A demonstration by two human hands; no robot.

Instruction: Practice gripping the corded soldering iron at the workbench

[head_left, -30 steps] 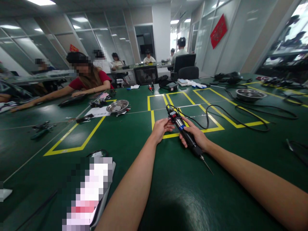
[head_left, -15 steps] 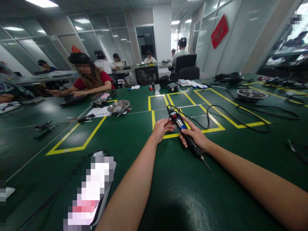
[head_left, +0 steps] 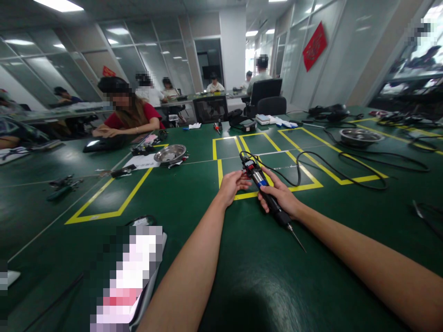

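An electric screwdriver (head_left: 268, 191), black with a silver and blue band, lies slantwise above the green table. Its long thin bit points down toward me, and a black cable (head_left: 299, 175) leaves its far end. My right hand (head_left: 279, 196) is wrapped round the body, thumb on top near the blue band. At the cable end, the fingertips of my left hand (head_left: 232, 186) close on the screwdriver's edge beside a red part; the other fingers are loosely curled. Exactly what those fingertips pinch is partly hidden.
Yellow tape outlines (head_left: 242, 196) mark the green table (head_left: 194, 207). Metal bowls stand left (head_left: 170, 154) and right (head_left: 362, 137). The cable loops across the right side. A phone-like device (head_left: 138, 267), blurred out, lies near my left forearm. A person in red (head_left: 152, 119) sits across at the left.
Both my hands and the screwdriver hold almost the same pose. Across the table, the person in red has drawn their hands together above a dark object. The view has shifted very slightly.
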